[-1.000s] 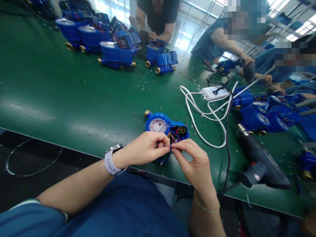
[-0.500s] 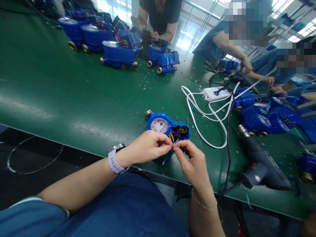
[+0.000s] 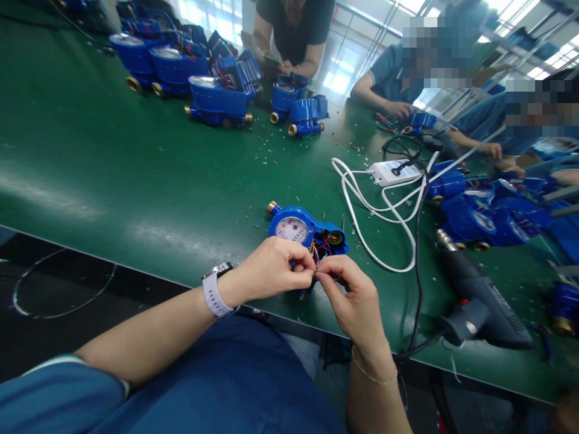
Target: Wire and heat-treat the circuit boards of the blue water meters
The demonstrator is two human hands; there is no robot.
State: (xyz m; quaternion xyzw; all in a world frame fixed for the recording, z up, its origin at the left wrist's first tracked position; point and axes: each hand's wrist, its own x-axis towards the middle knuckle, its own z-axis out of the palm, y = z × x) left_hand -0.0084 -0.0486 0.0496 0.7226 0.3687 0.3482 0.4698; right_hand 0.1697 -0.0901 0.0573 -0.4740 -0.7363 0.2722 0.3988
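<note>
A blue water meter (image 3: pixel 292 224) with a round dial and a brass end lies on the green table near its front edge. Its side housing is uncovered, and thin red, yellow and white wires (image 3: pixel 320 246) show inside. Over this housing my left hand (image 3: pixel 275 268) and my right hand (image 3: pixel 348 286) meet fingertip to fingertip. Both are closed in a pinch on thin wires, though the wire ends are mostly hidden by the fingers. The meter's lower part is covered by my hands.
On the right lie a black heat gun (image 3: pixel 482 295) and a white power strip (image 3: pixel 395 172) with looped cable. Several blue meters (image 3: pixel 217 96) stand at the back left, more (image 3: pixel 484 211) at the right. Co-workers (image 3: pixel 294 36) are across the table. Small scraps litter the tabletop.
My hands stay pinched together over the meter, with only a tiny shift. A co-worker at the back right has drawn an arm back to the left, toward a meter.
</note>
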